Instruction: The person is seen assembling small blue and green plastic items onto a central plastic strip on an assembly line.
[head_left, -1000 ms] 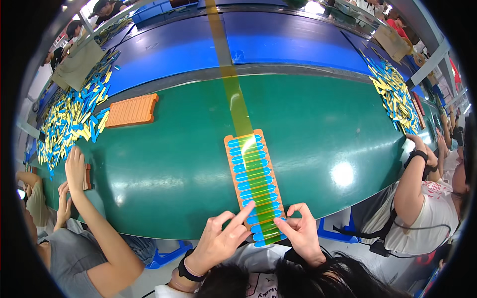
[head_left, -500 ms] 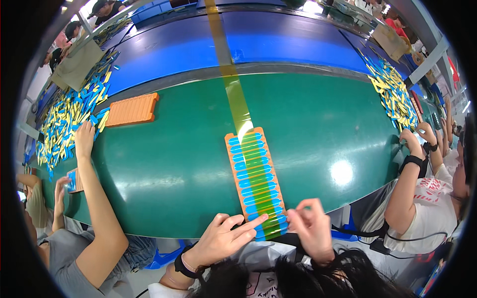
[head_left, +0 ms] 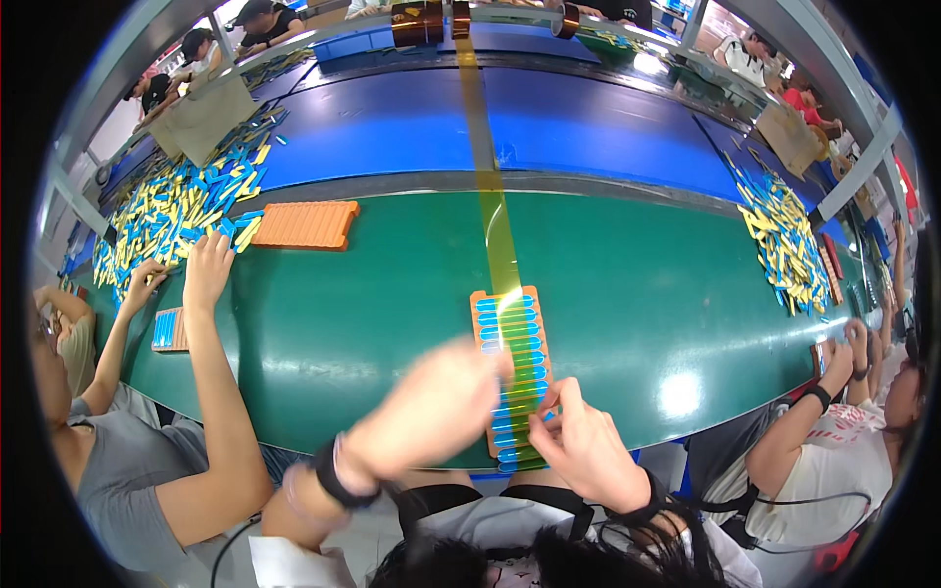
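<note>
An orange grooved tray (head_left: pixel 479 298) with a row of blue strips (head_left: pixel 487 319) across it lies in front of me on the green table. Clear amber tape (head_left: pixel 502 245) runs from the far side down along the middle of the strips. My left hand (head_left: pixel 436 397) is smeared by motion; its fingers reach over the tape about midway along the tray. Beside the tray's near right edge, my right hand (head_left: pixel 588 446) has thumb and fingers curled together at the tape and strip ends. Whatever is between those fingertips is hidden.
Another orange grooved tray (head_left: pixel 304 226) lies far left, touching a heap of blue and yellow strips (head_left: pixel 191 211). A similar heap (head_left: pixel 789 240) is at the right. Brown tape rolls (head_left: pixel 418 24) hang at the far rail. Co-workers' arms reach in from both sides.
My left hand has moved forward from the tray's near end to its middle. The right hand's fingers have come in against the tray's edge. My view has shifted, showing the tape rolls.
</note>
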The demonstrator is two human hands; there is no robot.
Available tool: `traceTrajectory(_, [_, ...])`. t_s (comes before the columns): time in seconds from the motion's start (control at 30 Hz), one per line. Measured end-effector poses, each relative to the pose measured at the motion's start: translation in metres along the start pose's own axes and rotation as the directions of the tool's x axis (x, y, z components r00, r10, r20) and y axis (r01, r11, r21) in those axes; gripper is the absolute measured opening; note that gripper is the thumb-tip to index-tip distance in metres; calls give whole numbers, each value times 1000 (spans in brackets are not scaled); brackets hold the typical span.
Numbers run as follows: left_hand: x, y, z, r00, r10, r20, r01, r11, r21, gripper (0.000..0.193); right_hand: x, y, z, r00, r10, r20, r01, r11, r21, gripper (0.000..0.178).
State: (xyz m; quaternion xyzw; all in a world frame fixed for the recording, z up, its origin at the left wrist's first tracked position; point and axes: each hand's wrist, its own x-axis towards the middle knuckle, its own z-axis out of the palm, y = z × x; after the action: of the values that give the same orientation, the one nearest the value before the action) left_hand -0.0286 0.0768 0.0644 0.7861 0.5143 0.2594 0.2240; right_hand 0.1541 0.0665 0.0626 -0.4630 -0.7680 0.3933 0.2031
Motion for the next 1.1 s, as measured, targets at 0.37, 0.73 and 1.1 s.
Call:
traceTrajectory(0.37, [136, -92, -7, 894, -433, -112, 157, 538, -828, 25, 5, -7, 0, 997, -42, 66, 45, 998, -37, 25])
traceTrajectory(0.73, [114, -72, 34, 899, -378, -221, 101, 670, -736, 21, 116, 4, 0, 969, -146, -200, 103, 972, -210, 28])
traceTrajectory(1.1, [116, -125, -16, 994, 90, -70, -79, 987, 141, 30, 66, 15, -41, 977, 2, -214, 12, 998, 63, 28])
